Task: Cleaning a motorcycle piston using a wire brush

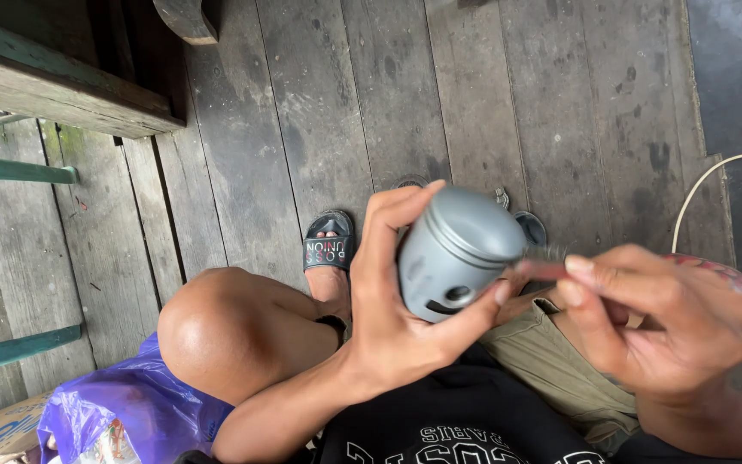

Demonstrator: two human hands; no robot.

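The left hand grips a grey metal piston above the lap, fingers wrapped round its sides. The right hand pinches a small brush against the piston's rim. Open floorboards lie beyond; a purple bag sits by the knee.

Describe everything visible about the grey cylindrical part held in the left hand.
The grey piston is a short, matte metal-looking cylinder with a flat crown, grooves ringing its upper edge, and a dark slot cut into its skirt. It is tilted, crown toward the upper right, held above the person's lap. The left hand has it in its grip, fingers over the far side, thumb underneath. A small brush, pinched in the right hand, meets its crown edge.
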